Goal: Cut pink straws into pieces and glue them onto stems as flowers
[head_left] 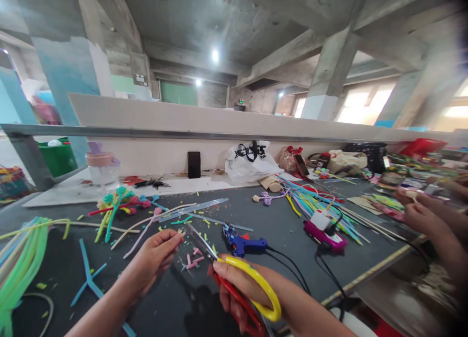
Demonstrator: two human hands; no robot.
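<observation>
My right hand (239, 286) is closed through the yellow and red handles of a pair of scissors (234, 273), whose blades point up and left. My left hand (153, 259) pinches something small at its fingertips, right at the blade tips; I cannot make out what it is. Small pink cut pieces (193, 262) lie on the dark table (175, 298) just below the blades. A blue hot glue gun (243, 243) lies just beyond the scissors, its black cord running right.
Long coloured straws lie at the far left (20, 259) and fan out at the right (314, 200). A pink power strip (323, 232), a white plastic bag (250, 161), a black phone (193, 164) and a jar (102, 169) stand further back. Another person's hands (420, 213) work at the right.
</observation>
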